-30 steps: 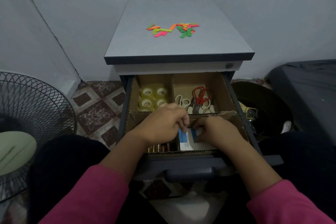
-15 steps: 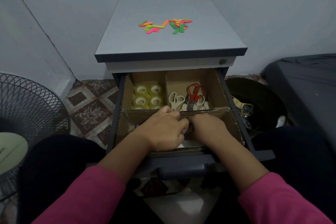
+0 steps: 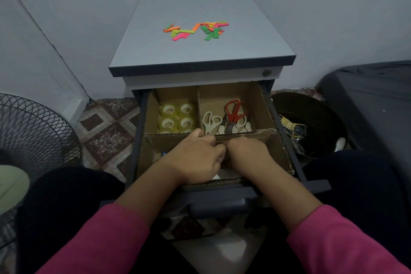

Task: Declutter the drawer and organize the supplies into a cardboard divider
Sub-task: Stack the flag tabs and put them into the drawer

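My left hand (image 3: 198, 158) and right hand (image 3: 246, 153) curl together in the front compartment of the cardboard divider (image 3: 270, 138); what they hold is hidden. Beyond sit tape rolls (image 3: 178, 117) and scissors (image 3: 226, 119). Colored strips (image 3: 195, 30) farthest, probably light and flimsy: pinch edges.

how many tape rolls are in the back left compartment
4 in full view, in a two-by-two block: back left, back right, front left, front right. Rims of more peek behind the divider wall, partly hidden.
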`<state>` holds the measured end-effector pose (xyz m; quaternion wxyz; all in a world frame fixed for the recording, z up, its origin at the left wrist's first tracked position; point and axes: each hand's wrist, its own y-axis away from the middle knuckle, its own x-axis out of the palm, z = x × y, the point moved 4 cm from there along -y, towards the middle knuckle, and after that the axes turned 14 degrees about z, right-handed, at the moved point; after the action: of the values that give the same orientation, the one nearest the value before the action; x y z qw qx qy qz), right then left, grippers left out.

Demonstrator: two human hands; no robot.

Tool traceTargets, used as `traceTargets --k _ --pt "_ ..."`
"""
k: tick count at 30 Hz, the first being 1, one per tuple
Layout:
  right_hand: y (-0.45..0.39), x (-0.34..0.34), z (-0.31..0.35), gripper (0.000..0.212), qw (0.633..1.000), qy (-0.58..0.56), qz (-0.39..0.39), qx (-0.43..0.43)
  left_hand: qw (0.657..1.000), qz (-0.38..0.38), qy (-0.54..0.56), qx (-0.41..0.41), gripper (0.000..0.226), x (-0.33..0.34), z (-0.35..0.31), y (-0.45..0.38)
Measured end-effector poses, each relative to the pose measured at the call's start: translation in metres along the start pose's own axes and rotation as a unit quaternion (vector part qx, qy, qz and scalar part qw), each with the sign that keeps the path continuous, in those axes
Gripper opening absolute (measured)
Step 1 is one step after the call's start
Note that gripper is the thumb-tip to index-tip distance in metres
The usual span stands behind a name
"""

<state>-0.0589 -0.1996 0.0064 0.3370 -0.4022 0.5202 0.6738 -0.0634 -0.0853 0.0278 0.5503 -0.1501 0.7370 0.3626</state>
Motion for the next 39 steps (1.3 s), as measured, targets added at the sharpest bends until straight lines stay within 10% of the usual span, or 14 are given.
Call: traceTargets --k 17,22,27,39 --pt "0.007 -0.004 -0.002 0.020 1.000 -0.017 -0.009 0.007 0.998 -0.012 0.062 -0.001 0.007 0.000 0.006 0.001" --pt "0.015 -0.010 -0.015 0.017 0.994 -0.079 0.002 0.075 0.882 -0.161 0.442 0.020 0.025 -0.013 0.027 0.017" --pt "0.027 -0.012 -0.041 0.020 0.976 -0.053 0.022 0.212 0.797 -0.306 0.519 -0.025 0.028 -0.023 0.047 0.025" --pt "0.027 -0.005 -0.039 0.017 0.968 -0.085 0.046 0.231 0.785 -0.321 0.530 -0.018 0.027 -0.023 0.048 0.023"
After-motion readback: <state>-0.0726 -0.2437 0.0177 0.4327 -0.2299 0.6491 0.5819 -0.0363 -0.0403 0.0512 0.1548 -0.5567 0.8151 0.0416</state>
